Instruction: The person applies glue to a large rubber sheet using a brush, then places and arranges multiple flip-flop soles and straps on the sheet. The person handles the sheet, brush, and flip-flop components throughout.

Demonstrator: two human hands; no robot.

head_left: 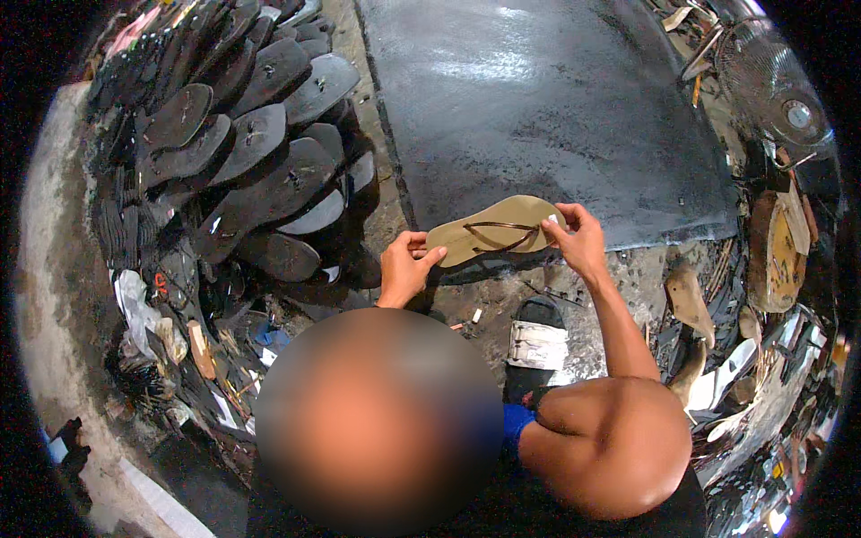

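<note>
I hold a tan flip-flop sandal (502,215) with thin dark brown straps, sole side facing me, level in front of me. My left hand (404,267) pinches its left end between thumb and fingers. At the right end, my right hand (578,238) grips the edge, fingertips beside the straps. The sandal hangs just over the near edge of a dark, shiny slab (547,108).
A big pile of dark flip-flops (251,134) fills the left. A fan (780,90) stands at the upper right. A foot in a white-strapped sandal (538,341) rests below my hands. Tan sole pieces (691,296) and scraps lie on the right.
</note>
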